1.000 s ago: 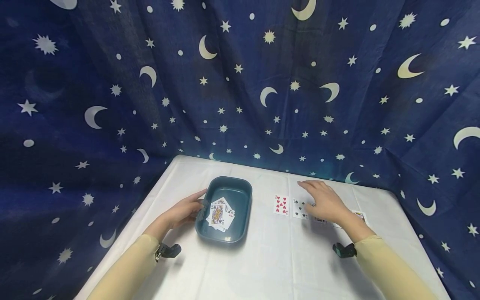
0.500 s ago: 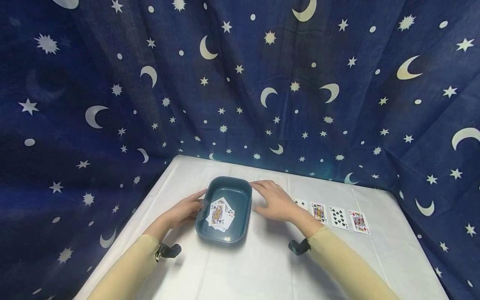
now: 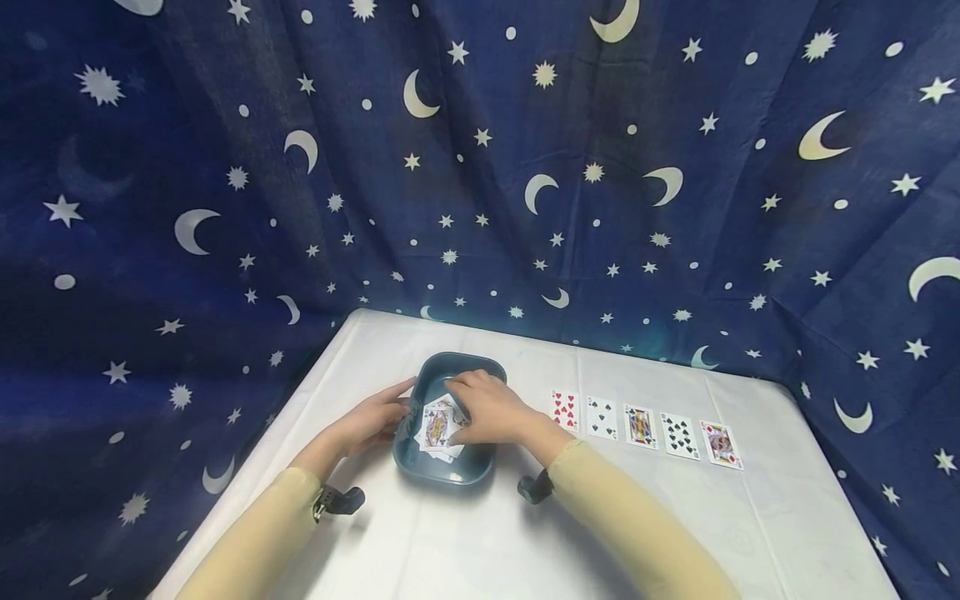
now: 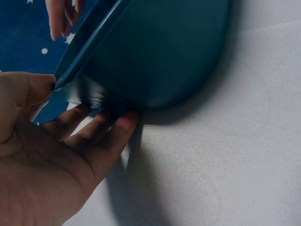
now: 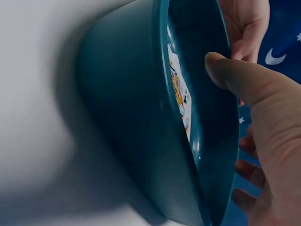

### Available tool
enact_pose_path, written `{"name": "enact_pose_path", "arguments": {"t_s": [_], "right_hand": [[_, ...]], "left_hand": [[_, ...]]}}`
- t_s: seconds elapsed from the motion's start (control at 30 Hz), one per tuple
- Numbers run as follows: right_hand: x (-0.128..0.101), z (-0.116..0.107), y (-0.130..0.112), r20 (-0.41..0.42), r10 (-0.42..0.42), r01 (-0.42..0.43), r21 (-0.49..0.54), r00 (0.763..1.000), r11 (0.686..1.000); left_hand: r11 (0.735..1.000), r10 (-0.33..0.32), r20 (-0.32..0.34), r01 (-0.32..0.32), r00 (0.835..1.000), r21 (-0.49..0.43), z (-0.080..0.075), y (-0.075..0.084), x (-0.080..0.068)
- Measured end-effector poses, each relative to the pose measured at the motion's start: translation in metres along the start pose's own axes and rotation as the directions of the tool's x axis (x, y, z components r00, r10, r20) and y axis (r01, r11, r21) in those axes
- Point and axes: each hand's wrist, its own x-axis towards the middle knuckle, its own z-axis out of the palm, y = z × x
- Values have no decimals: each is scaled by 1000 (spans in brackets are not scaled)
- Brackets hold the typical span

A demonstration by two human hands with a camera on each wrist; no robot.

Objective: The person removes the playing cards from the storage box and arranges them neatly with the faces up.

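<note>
A person in pale yellow sleeves sits at a table covered in white cloth, with a dark blue curtain printed with moons and stars hanging behind it. The left hand rests against the near-left side of a teal plastic tub; its thumb presses the rim and its straight fingers lie along the outer wall, seemingly to keep the tub from sliding. The right hand hovers over the tub's open top, directly across from the left hand, palm down with its fingers loosely spread and gently bent. It holds nothing that can be seen, though whether its fingertips touch the cards beneath cannot be told. Under that hand, inside the tub, lies a loose pile of playing cards, face up, with a court card on top. To the outer side of the right forearm, well apart from the tub, five more cards lie face up in a neat row, edges just beside one another, as if dealt out for sorting.
</note>
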Motion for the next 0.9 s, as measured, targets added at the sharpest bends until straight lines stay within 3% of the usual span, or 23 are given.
{"name": "enact_pose_path", "arguments": {"t_s": [0.4, 0.9], "right_hand": [[19, 17, -11, 132, 80, -72, -66, 988, 995], [23, 29, -10, 142, 114, -102, -89, 983, 991]], "left_hand": [[1000, 4, -7, -4, 1000, -4, -1, -1, 2], [1000, 6, -4, -6, 1000, 1, -1, -2, 2]]}}
